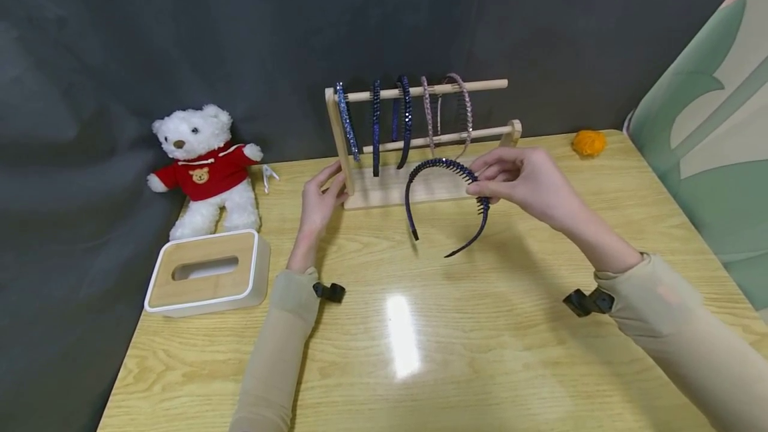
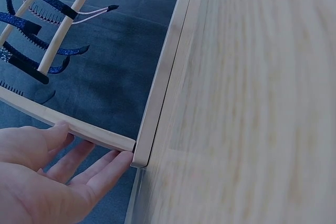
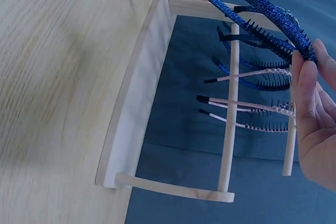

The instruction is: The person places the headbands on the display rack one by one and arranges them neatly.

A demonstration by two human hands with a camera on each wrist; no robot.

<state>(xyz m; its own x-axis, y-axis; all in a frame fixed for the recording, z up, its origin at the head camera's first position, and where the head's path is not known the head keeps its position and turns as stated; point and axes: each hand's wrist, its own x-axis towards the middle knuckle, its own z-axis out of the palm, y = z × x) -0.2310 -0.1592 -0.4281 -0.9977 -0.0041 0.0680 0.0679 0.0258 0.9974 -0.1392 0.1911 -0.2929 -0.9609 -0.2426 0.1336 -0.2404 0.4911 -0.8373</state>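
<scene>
A dark blue glittery headband [image 1: 443, 163] with comb teeth hangs ends-down in front of a wooden headband stand [image 1: 408, 197]. My right hand [image 1: 528, 182] pinches its right side between thumb and fingers; the right wrist view shows the sparkly band [image 3: 273, 13] close up. At the stand's left upright [image 1: 339, 145], my left hand [image 1: 321, 202] rests fingertips and thumb against the outer side, near the base, with fingers mostly straight. On the stand's rods hang a light blue headband [image 1: 347, 122], dark blue headbands [image 1: 376, 129] and pink headbands [image 1: 465, 105].
Left on the wooden table [image 1: 336, 365] are a white teddy bear [image 1: 204, 159] in a red top, a tissue box [image 1: 207, 272] and a small white clip [image 1: 269, 177]. An orange fluffy ball [image 1: 589, 143] lies at the back right. Behind hangs a dark cloth [image 1: 270, 32].
</scene>
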